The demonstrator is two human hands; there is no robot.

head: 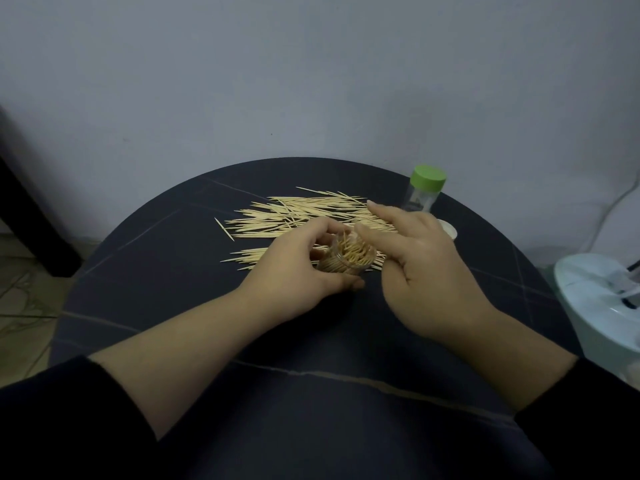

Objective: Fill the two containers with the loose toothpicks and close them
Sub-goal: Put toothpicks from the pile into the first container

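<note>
A clear open container (349,259), packed with toothpicks, is tilted toward me on the dark round table (194,306). My left hand (301,265) grips it from the left, fingers curled round its wall. My right hand (419,258) hovers just right of its mouth, thumb touching the toothpick tips, index finger stretched out over the pile. Loose toothpicks (294,216) lie spread behind both hands. A second clear container (420,195) with a green cap on stands upright at the back right. A white lid (448,230) peeks out behind my right hand.
A grey wall rises behind the table. A pale blue appliance (599,306) with a white cable stands at the right, off the table's edge. A dark furniture leg (31,216) is at the left, over a tiled floor.
</note>
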